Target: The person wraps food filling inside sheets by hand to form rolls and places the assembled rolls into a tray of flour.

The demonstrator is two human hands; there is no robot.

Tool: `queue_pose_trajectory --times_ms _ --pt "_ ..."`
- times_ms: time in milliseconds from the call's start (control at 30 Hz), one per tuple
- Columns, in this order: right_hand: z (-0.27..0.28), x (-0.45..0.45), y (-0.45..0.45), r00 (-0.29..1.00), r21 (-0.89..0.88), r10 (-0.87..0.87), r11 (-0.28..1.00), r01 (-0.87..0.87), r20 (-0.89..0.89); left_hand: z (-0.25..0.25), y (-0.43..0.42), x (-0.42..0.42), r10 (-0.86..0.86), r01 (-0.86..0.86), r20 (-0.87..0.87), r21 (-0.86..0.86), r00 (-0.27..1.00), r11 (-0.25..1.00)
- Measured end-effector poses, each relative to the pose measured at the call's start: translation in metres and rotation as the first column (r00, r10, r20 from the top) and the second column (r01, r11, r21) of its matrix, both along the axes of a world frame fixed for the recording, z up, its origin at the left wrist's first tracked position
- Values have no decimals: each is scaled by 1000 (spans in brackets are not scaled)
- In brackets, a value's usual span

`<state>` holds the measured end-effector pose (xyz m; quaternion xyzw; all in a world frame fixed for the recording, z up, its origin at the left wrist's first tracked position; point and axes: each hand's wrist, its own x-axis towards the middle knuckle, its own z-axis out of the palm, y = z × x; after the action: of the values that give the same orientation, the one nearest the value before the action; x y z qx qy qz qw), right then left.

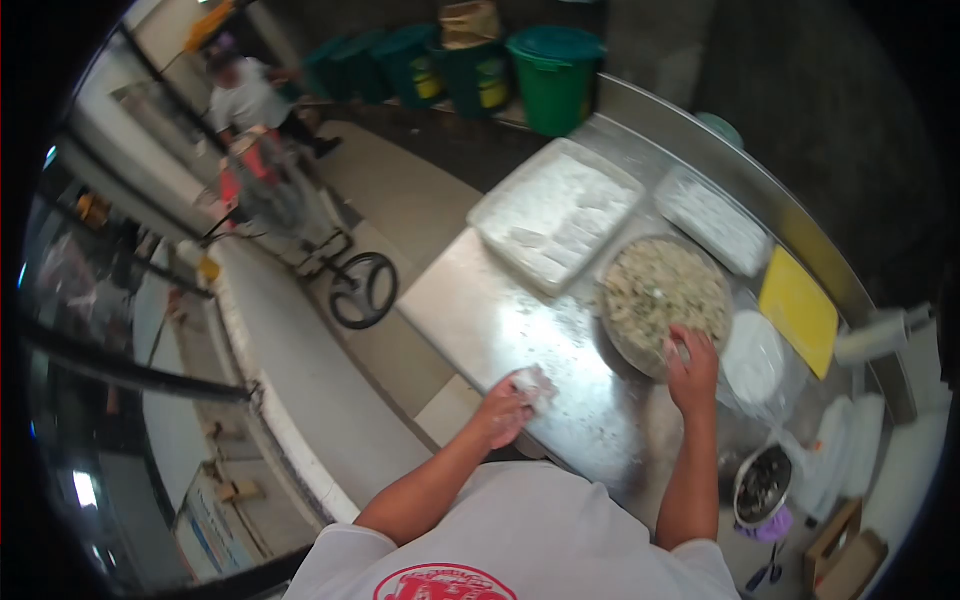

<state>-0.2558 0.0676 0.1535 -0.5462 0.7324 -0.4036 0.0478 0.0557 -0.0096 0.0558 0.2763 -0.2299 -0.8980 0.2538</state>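
My left hand (505, 410) is closed around a thin, white, floury dough wrapper (538, 388), held above the front edge of the metal table (470, 300). My right hand (693, 368) is over the near right rim of a big round bowl of chopped pale filling with green bits (665, 290). Its fingers are bent together around something small and pale that I cannot make out. Beyond the bowl's left side sits a wide tray of white floury pieces (565, 205). A smaller floury tray (715, 218) stands behind the bowl.
Right of the bowl lie a white plastic-wrapped stack (753, 358) and a yellow board (800, 310). A small bowl with dark contents (763, 487) and scissors (768, 568) are nearer me. Green bins (555, 85) stand at the back; a person (248, 100) is at far left.
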Motion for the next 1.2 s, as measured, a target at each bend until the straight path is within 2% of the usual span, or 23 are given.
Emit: queue_pose_trajectory --times_ms 67,133,167,233,267,333,367,433,467,533,667,733,800,867,900,967,1033,1067,1100,1200 --pt "-1 -17 -9 995 -21 -31 999 29 -92 -1 -3 1 70 -71 -19 -40 997 997" --pt "-6 -32 -23 974 37 -57 997 67 -219 3 -6 -3 59 -59 -5 -17 998 998" --pt "-11 -38 -33 973 38 -70 996 80 -219 6 -8 -5 81 -81 15 -5 997 997" --pt "-20 -45 -48 928 206 -42 970 126 -369 14 -12 -9 63 -63 -1 2 998 998" --pt "-21 -47 -54 927 211 -42 969 128 -372 18 -14 -13 59 -59 11 -18 998 998" --pt "-25 -44 -62 867 342 -41 909 239 -496 27 -18 -19 64 -63 26 -26 998 998" --pt "-26 -44 -61 869 351 -31 907 232 -494 31 -22 -22 63 -62 13 -35 998 997" --pt "-30 -44 -69 866 554 42 783 282 -499 36 -29 -19 90 -89 8 -43 996 995" --pt "-33 -44 -72 867 555 55 787 267 -496 38 -33 -20 69 -70 -20 -61 997 996" --pt "-40 -42 -68 838 445 -10 844 300 -545 37 -36 -19 53 -56 -46 -71 998 996" --pt "-44 -28 -66 877 479 -37 827 296 -479 32 -44 -21 50 -51 -19 -47 999 998" --pt "-25 0 -59 906 311 -79 924 223 -416 31 -45 -19 -20 13 -60 -102 998 995" --pt "-18 44 -55 969 93 164 984 -149 -186 29 -46 -21 -52 46 -50 -116 997 992" --pt "-20 88 -52 931 -24 365 931 -365 11 25 -43 -27 -84 77 -60 -109 995 991" --pt "-20 106 -54 927 -38 374 927 -374 8 24 -45 -29 -110 102 -80 -102 991 990" --pt "-23 134 -52 886 -5 389 916 -401 252 28 -51 -26 -128 123 -49 -89 991 988" --pt "-28 150 -45 876 -55 364 929 -367 315 34 -57 -28 -141 139 -20 -84 990 987" --pt "-31 155 -42 859 -96 344 938 -333 379 38 -57 -33 -8 4 -56 -58 998 998" --pt "-38 155 -36 858 -108 354 935 -338 374 40 -58 -34 126 -129 -90 -25 988 991" --pt "-68 135 -10 858 106 477 859 -501 190 16 -76 -26 162 -170 -134 -54 978 984"
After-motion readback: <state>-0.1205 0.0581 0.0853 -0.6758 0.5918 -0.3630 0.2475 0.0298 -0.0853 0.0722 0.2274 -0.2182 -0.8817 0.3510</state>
